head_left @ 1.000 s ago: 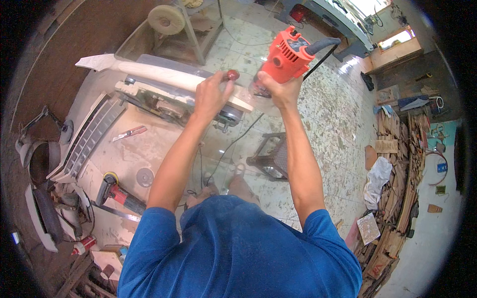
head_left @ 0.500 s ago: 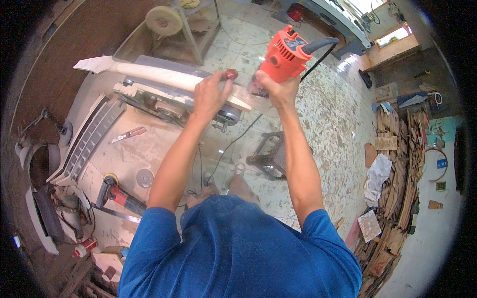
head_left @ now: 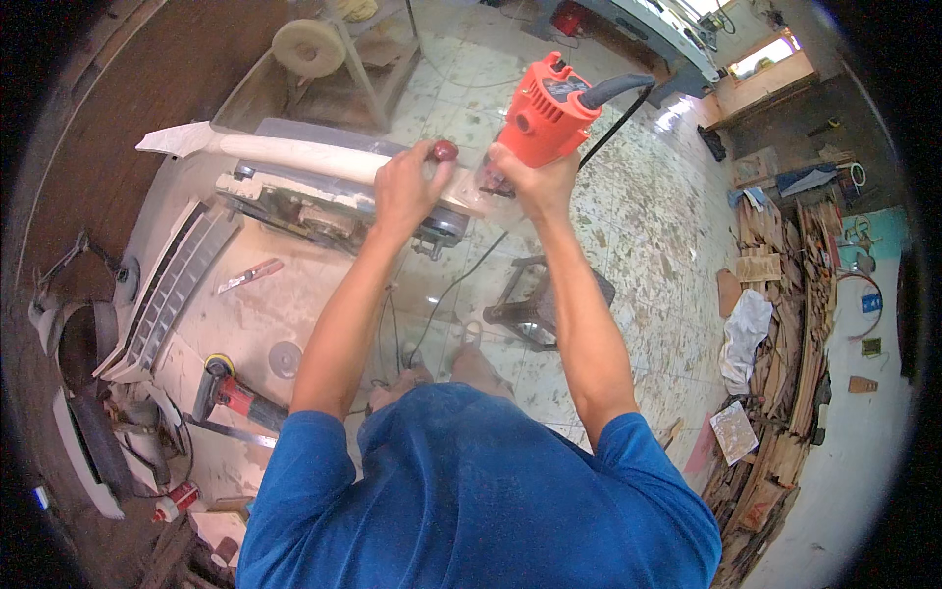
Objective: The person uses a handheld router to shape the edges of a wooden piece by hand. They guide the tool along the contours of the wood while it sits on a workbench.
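My right hand is wrapped round the lower body of an orange, corded handheld router. The router stands at the right end of a long pale wooden workpiece, with a hazy clear plate under it. My left hand lies over the same end, its thumb and index finger closed about a dark red round knob. Its other fingers are partly hidden. The workpiece widens to a flared tip at the far left and lies along a dusty clamp-like machine. The router bit is hidden.
On the left are a red-and-black polisher, a utility knife and a slatted grey panel. A dark stool stands near my legs. A cord trails across the floor. Wood scraps are piled along the right.
The whole view has shifted slightly. My hands keep their grips, and the router's base now covers a little more of the workpiece's right end.
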Motion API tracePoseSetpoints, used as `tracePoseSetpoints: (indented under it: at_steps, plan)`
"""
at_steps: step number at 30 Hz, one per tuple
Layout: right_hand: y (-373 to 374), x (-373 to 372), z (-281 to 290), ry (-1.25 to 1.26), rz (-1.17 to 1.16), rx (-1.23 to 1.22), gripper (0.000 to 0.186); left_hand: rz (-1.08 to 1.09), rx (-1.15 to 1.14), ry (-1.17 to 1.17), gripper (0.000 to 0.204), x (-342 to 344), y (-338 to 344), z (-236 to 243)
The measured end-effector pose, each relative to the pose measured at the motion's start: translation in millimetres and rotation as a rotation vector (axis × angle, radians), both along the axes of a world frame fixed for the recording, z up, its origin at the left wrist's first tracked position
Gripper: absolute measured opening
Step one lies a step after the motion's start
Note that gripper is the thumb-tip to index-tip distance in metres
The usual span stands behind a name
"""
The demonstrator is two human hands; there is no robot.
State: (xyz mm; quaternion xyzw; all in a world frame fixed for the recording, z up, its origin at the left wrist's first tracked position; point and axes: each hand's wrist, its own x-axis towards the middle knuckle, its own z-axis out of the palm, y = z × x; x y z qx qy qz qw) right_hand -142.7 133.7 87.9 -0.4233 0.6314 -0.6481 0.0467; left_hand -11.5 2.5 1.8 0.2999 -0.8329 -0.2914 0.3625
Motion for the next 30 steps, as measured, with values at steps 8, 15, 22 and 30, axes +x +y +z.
tracePoseSetpoints:
  at_steps: [8,15,22,30]
  plan:
    - [5.9,7.4,-5.5,0.001,-0.057,0.021,0.044,-0.019,-0.05,0.031,0.031,-0.7,-2.1,-6.1]
    - [8.4,17.2,-5.4,0.034,-0.093,0.006,0.041,-0.065,-0.038,0.041,0.031,1.3,-5.3,-6.4]
    - [11.1,28.3,-5.4,0.045,-0.13,0.013,0.034,-0.11,-0.007,0.052,0.027,5.6,-5.2,-1.4]
    - [13.3,40.3,-2.8,0.058,-0.19,0.004,0.034,-0.15,0.003,0.071,0.029,8.4,-6.1,0.7]
